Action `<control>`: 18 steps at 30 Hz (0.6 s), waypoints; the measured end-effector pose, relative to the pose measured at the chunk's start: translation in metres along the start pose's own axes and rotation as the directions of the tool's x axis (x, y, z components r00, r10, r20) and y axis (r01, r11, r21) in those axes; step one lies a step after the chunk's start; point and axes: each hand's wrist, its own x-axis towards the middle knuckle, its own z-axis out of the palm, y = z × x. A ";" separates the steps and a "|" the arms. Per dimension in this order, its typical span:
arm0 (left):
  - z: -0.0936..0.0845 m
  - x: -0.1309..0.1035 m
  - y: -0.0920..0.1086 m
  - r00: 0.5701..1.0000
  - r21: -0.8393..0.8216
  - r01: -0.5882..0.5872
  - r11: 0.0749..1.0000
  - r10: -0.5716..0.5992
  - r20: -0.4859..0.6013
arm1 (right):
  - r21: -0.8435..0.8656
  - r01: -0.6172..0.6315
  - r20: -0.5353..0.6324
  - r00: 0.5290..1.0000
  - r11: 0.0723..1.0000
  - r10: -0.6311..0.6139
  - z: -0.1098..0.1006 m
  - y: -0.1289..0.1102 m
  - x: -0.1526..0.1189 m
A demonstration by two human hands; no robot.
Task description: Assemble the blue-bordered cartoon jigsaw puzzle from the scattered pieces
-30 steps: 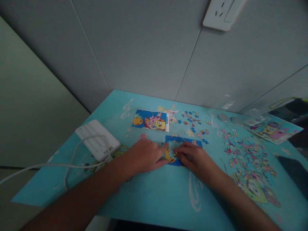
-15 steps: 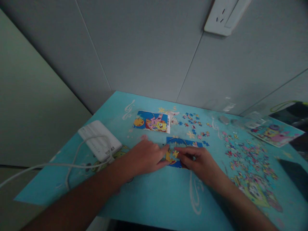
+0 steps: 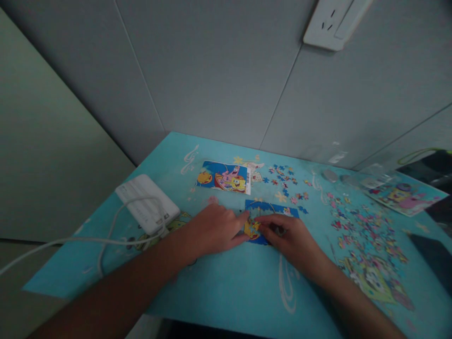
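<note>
A partly assembled blue jigsaw puzzle (image 3: 259,240) lies on the table between my hands, its middle partly covered by fingers. My right hand (image 3: 287,231) pinches a small yellow puzzle piece (image 3: 256,226) between thumb and fingertips, right over the left part of the puzzle. Against the puzzle's left edge rests my left hand (image 3: 217,228), index finger and thumb stretched apart, gripping nothing. Behind them lies the picture card (image 3: 226,178) with cartoon figures on blue. Loose puzzle pieces (image 3: 282,176) are scattered behind and to the right of the puzzle.
A white power bank-like box (image 3: 148,205) with a white cable (image 3: 81,241) sits at the left. To the right are many multicoloured pieces (image 3: 363,226), a second picture card (image 3: 406,197) and clear plastic packaging (image 3: 376,176). A grey wall (image 3: 219,70) borders the table's back.
The yellow piece in my right hand has moved slightly down and sits closer against the puzzle. My left hand stays at the puzzle's edge. The camera view has shifted a little.
</note>
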 end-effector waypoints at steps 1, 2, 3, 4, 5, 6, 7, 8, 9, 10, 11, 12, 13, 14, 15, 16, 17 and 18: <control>0.000 0.000 0.000 1.000 0.001 -0.001 1.000 0.001 0.001 | -0.016 0.015 0.001 1.000 1.000 -0.015 -0.001 -0.001 0.000; -0.001 0.000 0.000 1.000 0.001 -0.001 1.000 0.001 0.003 | -0.030 0.034 0.004 0.999 0.999 -0.034 -0.001 -0.001 0.000; -0.001 0.000 0.000 1.000 0.000 -0.001 1.000 0.001 0.006 | -0.042 0.055 0.007 0.998 0.998 -0.055 -0.002 -0.002 0.000; -0.001 0.000 0.000 1.000 -0.001 0.000 1.000 0.000 0.008 | -0.051 0.077 0.011 0.997 0.996 -0.076 -0.002 -0.002 0.001; -0.001 -0.001 0.000 1.000 -0.001 0.001 1.000 -0.001 0.010 | -0.060 0.094 0.018 0.995 0.994 -0.093 -0.002 -0.001 0.001; -0.001 -0.001 0.001 1.000 -0.002 0.001 1.000 -0.001 0.011 | -0.071 0.106 0.027 0.994 0.992 -0.104 -0.002 -0.001 0.001; -0.001 -0.001 0.001 1.000 -0.001 0.002 1.000 -0.002 0.011 | -0.081 0.114 0.037 0.993 0.990 -0.111 -0.002 0.000 0.002; 0.000 -0.001 0.001 1.000 -0.001 0.003 1.000 -0.003 0.011 | -0.092 0.121 0.044 0.992 0.988 -0.117 -0.001 0.000 0.002; 0.000 -0.001 0.001 1.000 -0.001 0.003 1.000 -0.003 0.012 | -0.101 0.124 0.048 0.992 0.987 -0.120 -0.001 0.001 0.002; 0.000 0.000 0.001 1.000 -0.001 0.003 1.000 -0.003 0.013 | -0.107 0.127 0.048 0.991 0.986 -0.122 -0.001 0.001 0.002; 0.000 0.000 0.001 1.000 -0.001 0.003 1.000 -0.003 0.014 | -0.109 0.130 0.046 0.991 0.985 -0.126 0.000 0.001 0.002; 0.000 0.000 0.001 1.000 0.000 0.004 1.000 -0.004 0.016 | -0.109 0.133 0.044 0.991 0.985 -0.128 0.000 0.002 0.002; 0.000 0.000 0.001 1.000 0.001 0.005 1.000 -0.005 0.018 | -0.107 0.137 0.040 0.990 0.985 -0.133 0.000 0.002 0.002; 0.000 0.000 0.001 1.000 0.002 0.006 1.000 -0.006 0.022 | -0.106 0.141 0.040 0.990 0.984 -0.137 0.000 0.002 0.002; -0.001 0.001 0.001 1.000 0.003 0.007 1.000 -0.007 0.024 | -0.105 0.144 0.045 0.989 0.984 -0.140 0.000 0.002 0.001; -0.002 0.001 0.002 1.000 0.004 0.009 1.000 -0.009 0.028 | -0.104 0.148 0.048 0.989 0.984 -0.143 0.000 0.002 0.001; -0.003 0.001 0.002 0.999 0.004 0.010 1.000 -0.010 0.031 | -0.103 0.147 0.051 0.988 0.984 -0.143 0.000 0.002 0.001; -0.004 0.001 0.002 0.999 0.004 0.011 1.000 -0.011 0.033 | -0.102 0.146 0.053 0.989 0.984 -0.141 0.000 0.002 0.001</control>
